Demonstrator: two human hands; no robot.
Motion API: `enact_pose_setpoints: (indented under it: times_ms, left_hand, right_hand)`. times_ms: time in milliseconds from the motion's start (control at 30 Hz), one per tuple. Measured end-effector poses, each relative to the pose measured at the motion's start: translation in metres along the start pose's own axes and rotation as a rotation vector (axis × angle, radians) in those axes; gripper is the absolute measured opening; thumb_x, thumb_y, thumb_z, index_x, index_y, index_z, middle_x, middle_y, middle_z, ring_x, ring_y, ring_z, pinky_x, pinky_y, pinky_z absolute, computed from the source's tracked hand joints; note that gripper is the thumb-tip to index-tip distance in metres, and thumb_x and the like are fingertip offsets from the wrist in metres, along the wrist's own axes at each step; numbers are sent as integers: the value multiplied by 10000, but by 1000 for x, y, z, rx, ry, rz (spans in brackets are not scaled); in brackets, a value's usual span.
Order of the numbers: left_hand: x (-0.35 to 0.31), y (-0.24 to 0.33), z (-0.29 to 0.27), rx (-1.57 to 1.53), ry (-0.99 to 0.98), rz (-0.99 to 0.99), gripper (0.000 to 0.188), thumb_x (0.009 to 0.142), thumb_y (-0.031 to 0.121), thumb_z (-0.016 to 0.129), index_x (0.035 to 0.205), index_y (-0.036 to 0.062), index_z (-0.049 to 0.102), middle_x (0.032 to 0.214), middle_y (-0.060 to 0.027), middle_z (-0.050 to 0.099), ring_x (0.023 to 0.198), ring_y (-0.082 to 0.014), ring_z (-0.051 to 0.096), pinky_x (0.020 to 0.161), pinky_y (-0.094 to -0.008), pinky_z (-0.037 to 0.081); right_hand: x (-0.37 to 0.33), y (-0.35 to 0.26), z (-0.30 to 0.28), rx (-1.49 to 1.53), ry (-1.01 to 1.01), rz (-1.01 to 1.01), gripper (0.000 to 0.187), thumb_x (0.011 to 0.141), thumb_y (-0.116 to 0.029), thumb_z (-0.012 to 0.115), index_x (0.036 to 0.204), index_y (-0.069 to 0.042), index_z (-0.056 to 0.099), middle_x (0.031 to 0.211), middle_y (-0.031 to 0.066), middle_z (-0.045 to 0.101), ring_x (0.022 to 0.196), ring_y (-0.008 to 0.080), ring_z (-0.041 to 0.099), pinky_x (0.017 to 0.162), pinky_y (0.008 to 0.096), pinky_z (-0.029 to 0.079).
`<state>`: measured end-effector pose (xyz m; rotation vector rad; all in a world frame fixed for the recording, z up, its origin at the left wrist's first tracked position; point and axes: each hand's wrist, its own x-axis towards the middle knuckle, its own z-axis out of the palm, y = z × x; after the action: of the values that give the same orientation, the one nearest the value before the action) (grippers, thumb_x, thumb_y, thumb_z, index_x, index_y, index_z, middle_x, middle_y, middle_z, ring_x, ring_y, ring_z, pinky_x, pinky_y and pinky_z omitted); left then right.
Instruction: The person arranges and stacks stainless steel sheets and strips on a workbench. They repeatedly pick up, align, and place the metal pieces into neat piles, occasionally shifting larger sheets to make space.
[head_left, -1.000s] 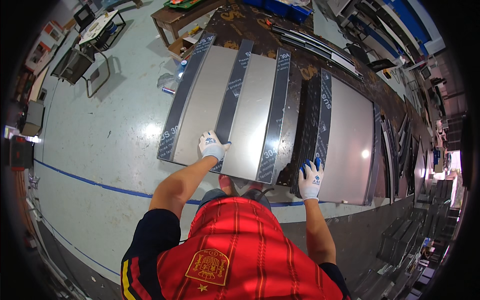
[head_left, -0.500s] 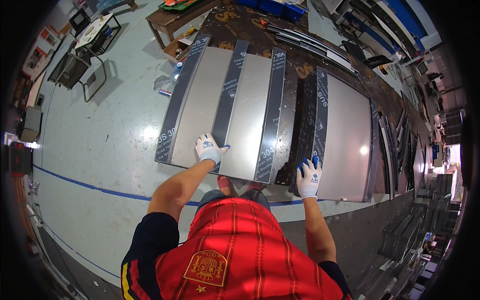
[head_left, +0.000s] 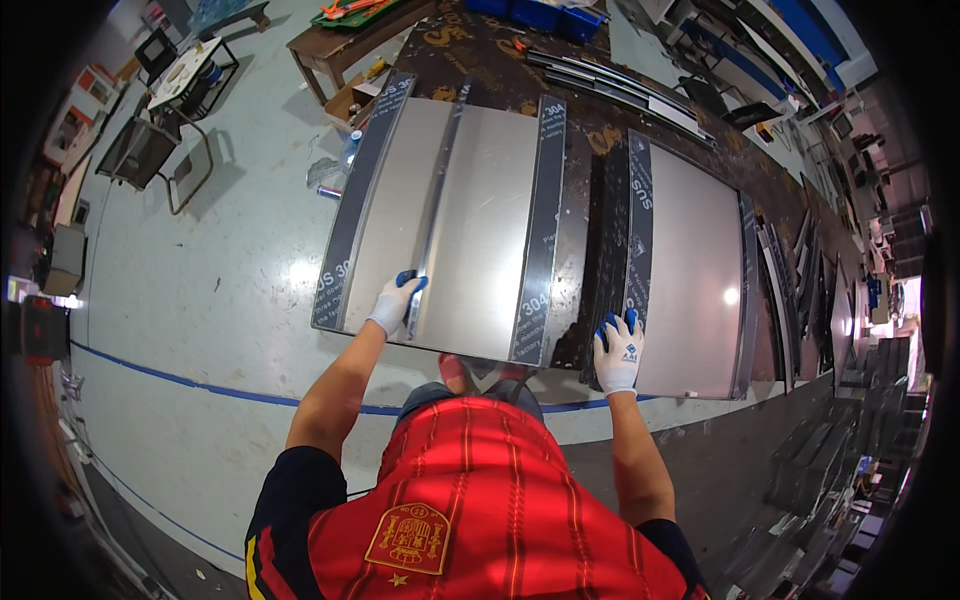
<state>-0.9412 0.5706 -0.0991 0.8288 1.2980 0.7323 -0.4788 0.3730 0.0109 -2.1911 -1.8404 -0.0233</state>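
My left hand (head_left: 393, 302), in a white glove with blue-coated fingers, is closed on a long thin metal strip (head_left: 437, 190). The strip stands tilted on edge along the middle of the left silver metal panel (head_left: 488, 220). Dark printed film covers this panel's left and right borders. My right hand (head_left: 619, 357), gloved alike, lies at the near left edge of the right metal panel (head_left: 690, 270), touching its dark film-covered border (head_left: 641, 215). Its fingers look slightly bent and apart, with nothing visible held in them.
Dark strips (head_left: 606, 230) lie between the two panels. More long strips lie at the table's back (head_left: 620, 90) and right of the panels (head_left: 775, 300). Blue bins (head_left: 550, 15) stand at the far end. A wooden stand (head_left: 345, 45) and a chair (head_left: 145, 150) are on the left.
My left hand has gone from lying flat to gripping the middle strip. The strip has turned up from flat onto its edge. My right hand has stayed in place.
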Motion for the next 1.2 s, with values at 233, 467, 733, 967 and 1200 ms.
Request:
enact_pose_setpoints:
  times_ms: [233,467,733,967,1200]
  left_hand:
    - [-2,-23,-34,-603,-110,-207,367,1104,318,707,1320,24,747,1157,-106,810,999,-228,789,880,-346,644]
    - [22,-61,-32,-237,153,-61,341,1032,140,789,1336,-13,768,1196,-68,809,1060,-160,754,974,-289,578]
    - [23,-69,-30,-166,175,20,344,1032,172,792,1330,2,777,1172,-59,810,1040,-158,745,928,-298,564]
    - [15,-61,-22,-184,208,23,328,1039,194,795,1314,16,789,1144,-45,811,1003,-142,743,892,-282,564]
    - [12,-60,-22,-218,183,53,335,1049,197,791,1328,12,783,1154,-44,811,1013,-143,747,903,-281,572]
  right_hand:
    - [0,1,1,9,-18,13,304,963,-223,795,1204,-38,820,1454,188,710,1512,483,495,1288,590,366]
    - [0,0,0,6,-30,26,306,968,-224,789,1211,-41,818,1459,190,710,1511,489,493,1290,593,360]
    - [0,0,1,11,-17,29,295,969,-216,787,1201,-39,824,1452,193,713,1506,491,497,1288,594,361]
    - [0,-1,-1,12,-24,28,294,966,-216,786,1195,-36,823,1459,171,714,1515,480,491,1288,590,361]
    - [1,-1,0,-4,-38,37,294,967,-218,782,1194,-34,818,1466,173,710,1517,481,490,1292,590,358]
